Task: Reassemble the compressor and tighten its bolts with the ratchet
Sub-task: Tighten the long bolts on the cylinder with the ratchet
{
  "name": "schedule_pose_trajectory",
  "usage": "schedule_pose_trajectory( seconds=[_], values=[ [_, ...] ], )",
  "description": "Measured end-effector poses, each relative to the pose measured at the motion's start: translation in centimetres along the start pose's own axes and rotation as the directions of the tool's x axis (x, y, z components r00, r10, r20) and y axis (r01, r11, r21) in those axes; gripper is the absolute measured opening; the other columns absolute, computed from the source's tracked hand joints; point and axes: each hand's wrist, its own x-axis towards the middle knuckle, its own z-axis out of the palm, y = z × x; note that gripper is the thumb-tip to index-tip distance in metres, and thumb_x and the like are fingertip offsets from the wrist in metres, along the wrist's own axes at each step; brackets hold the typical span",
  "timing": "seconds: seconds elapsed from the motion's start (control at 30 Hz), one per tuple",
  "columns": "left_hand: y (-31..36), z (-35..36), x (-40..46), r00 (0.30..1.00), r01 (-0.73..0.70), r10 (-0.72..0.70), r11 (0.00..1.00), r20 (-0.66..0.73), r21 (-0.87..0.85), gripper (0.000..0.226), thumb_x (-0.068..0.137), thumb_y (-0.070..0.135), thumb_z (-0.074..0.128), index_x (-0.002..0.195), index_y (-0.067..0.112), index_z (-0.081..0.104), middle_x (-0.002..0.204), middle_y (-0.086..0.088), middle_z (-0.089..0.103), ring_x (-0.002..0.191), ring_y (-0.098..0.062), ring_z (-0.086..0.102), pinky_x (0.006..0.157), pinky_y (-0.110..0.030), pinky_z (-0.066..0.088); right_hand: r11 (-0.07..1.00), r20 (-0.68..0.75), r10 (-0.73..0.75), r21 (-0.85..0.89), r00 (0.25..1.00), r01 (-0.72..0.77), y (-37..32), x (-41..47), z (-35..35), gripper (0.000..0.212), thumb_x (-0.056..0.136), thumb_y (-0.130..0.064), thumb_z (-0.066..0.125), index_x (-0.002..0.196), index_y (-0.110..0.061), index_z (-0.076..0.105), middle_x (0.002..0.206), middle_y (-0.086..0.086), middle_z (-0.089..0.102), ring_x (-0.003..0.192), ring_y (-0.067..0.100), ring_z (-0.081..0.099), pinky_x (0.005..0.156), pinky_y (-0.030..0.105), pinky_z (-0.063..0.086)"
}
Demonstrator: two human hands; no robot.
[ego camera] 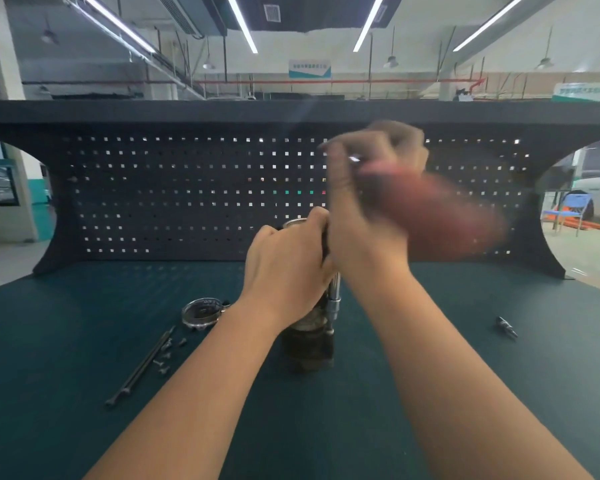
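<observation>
The head view shows one dark cylindrical metal compressor [307,344] standing upright on the dark green bench mat [465,358], near its middle and just in front of the black perforated back panel [187,195]. The left hand [288,268] reaches in from below, its fingers curled over the compressor's top and gripping it. The right hand [371,202] is raised higher, its fingers closed around the red-handled ratchet [440,209], which is blurred; one shiny steel extension shaft [335,299] runs straight down from it to the compressor's right side. Left of the compressor lies one round metal end cover with a bright rim [203,311]. Nearer the viewer lie two long dark bolts [142,365] side by side, with a scatter of small screws [167,356] just beside them, too small to count. Well apart to the right lies one short dark metal bit [507,326].
</observation>
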Motion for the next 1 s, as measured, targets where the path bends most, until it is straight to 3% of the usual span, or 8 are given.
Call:
schedule_pose_trajectory(
  seconds=[0.1, 0.17, 0.3, 0.4, 0.5, 0.6, 0.8, 1.0],
  values=[
    [0.7, 0.3, -0.3, 0.998, 0.042, -0.047, 0.993, -0.037, -0.110, 0.014, 0.081, 0.001, 0.059, 0.092, 0.006, 0.065, 0.084, -0.013, 0.068, 0.082, -0.034, 0.062, 0.074, -0.027, 0.041, 0.956, 0.169, -0.146, -0.227, 0.975, 0.183, -0.6, -1.1, 1.1, 0.021, 0.085, -0.030, 0.053, 0.080, -0.018, 0.069, 0.122, 0.003, 0.056, 0.114, 0.021, 0.035, 0.090, 0.037, 0.026],
    [1.1, 0.3, -0.4, 0.999, -0.009, 0.006, 0.997, -0.033, -0.081, 0.016, 0.067, -0.008, 0.072, 0.080, -0.001, 0.066, 0.071, -0.017, 0.068, 0.064, -0.033, 0.064, 0.058, -0.031, 0.051, 0.953, 0.173, -0.183, -0.211, 0.968, 0.218, -0.5, -1.0, 1.0, 0.026, 0.087, -0.034, 0.050, 0.079, -0.019, 0.070, 0.126, 0.001, 0.057, 0.119, 0.022, 0.035, 0.092, 0.041, 0.025],
    [1.0, 0.3, 0.2, 0.989, -0.123, 0.121, 0.992, -0.083, -0.015, 0.031, 0.081, 0.019, 0.049, 0.060, 0.029, 0.028, 0.052, 0.008, 0.045, 0.047, -0.018, 0.040, 0.046, -0.016, 0.022, 0.988, 0.003, -0.156, 0.013, 0.988, 0.156, 0.4, -0.1, -0.2, 0.017, 0.092, -0.023, 0.051, 0.095, -0.025, 0.068, 0.121, -0.003, 0.055, 0.119, 0.021, 0.043, 0.102, 0.036, 0.032],
    [0.2, 0.9, 0.1, 0.997, -0.079, 0.078, 0.996, -0.024, -0.034, 0.040, 0.093, 0.044, 0.015, 0.080, 0.022, 0.046, 0.056, 0.008, 0.046, 0.050, -0.013, 0.034, 0.071, -0.032, 0.036, 0.959, -0.061, 0.107, 0.270, 0.992, -0.086, 1.6, 0.8, -1.3, 0.019, 0.094, -0.017, 0.049, 0.105, -0.018, 0.065, 0.119, 0.012, 0.060, 0.117, 0.021, 0.053, 0.101, 0.029, 0.040],
    [-0.4, 0.6, 0.4, 0.999, -0.014, 0.013, 1.000, 0.030, 0.024, 0.053, 0.092, 0.058, 0.010, 0.096, 0.021, 0.047, 0.061, 0.010, 0.048, 0.055, -0.017, 0.038, 0.077, -0.035, 0.035, 0.775, 0.094, 0.468, 0.434, 0.879, -0.459, 2.0, 1.4, -1.8, 0.023, 0.096, -0.022, 0.052, 0.113, -0.023, 0.067, 0.110, -0.018, 0.067, 0.106, -0.004, 0.058, 0.095, 0.022, 0.043],
    [-0.5, 0.0, 0.4, 0.996, 0.020, -0.028, 0.996, 0.083, 0.092, 0.056, 0.082, 0.071, 0.010, 0.091, 0.027, 0.042, 0.063, 0.012, 0.047, 0.057, -0.018, 0.037, 0.076, -0.034, 0.032, 0.903, 0.079, 0.292, 0.305, 0.953, -0.302, 1.0, 0.7, -0.8, 0.016, 0.096, -0.023, 0.053, 0.104, -0.024, 0.067, 0.092, -0.011, 0.061, 0.083, 0.000, 0.055, 0.080, 0.021, 0.044],
    [-0.2, 0.1, -0.2, 0.997, 0.021, -0.027, 0.997, -0.074, -0.078, 0.021, 0.071, -0.011, 0.066, 0.092, -0.007, 0.064, 0.083, -0.026, 0.069, 0.077, -0.043, 0.066, 0.065, -0.046, 0.054, 0.924, 0.284, -0.222, -0.244, 0.933, 0.294, -1.0, -0.7, 1.7, 0.022, 0.084, -0.036, 0.063, 0.100, -0.025, 0.073, 0.090, -0.003, 0.037, 0.078, 0.019, 0.051, 0.054, 0.030, 0.046],
    [-1.2, 0.5, 0.3, 1.000, 0.030, -0.029, 0.999, 0.007, -0.025, 0.029, 0.095, 0.038, 0.025, 0.092, 0.021, 0.048, 0.062, 0.005, 0.052, 0.051, -0.005, 0.034, 0.071, -0.033, 0.028, 0.995, 0.088, 0.020, 0.093, 0.996, -0.029, 1.9, 0.6, -0.8, 0.022, 0.091, -0.027, 0.056, 0.103, -0.016, 0.070, 0.092, -0.010, 0.045, 0.082, -0.005, 0.049, 0.075, 0.012, 0.041]
  ],
)
